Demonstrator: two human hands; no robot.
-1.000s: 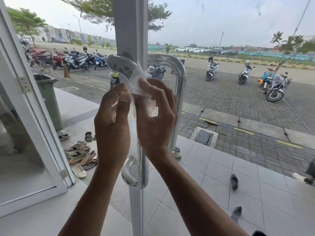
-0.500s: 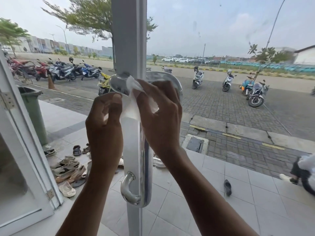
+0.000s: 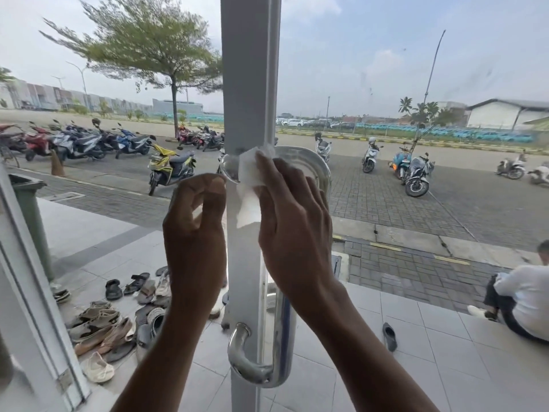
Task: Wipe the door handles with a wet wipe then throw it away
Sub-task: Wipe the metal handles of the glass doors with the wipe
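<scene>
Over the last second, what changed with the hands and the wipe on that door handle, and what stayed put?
The left hand let go of the wet wipe and now sits beside it with curled fingers holding nothing. The right hand kept the wipe, pressing it against the top bend of the door handle. The view tilted upward. The handle and the door frame did not shift.

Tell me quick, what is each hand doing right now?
Left hand: fingers curled, pinching nothing that shows.
Right hand: holds the wet wipe against the top of the door handle.
</scene>
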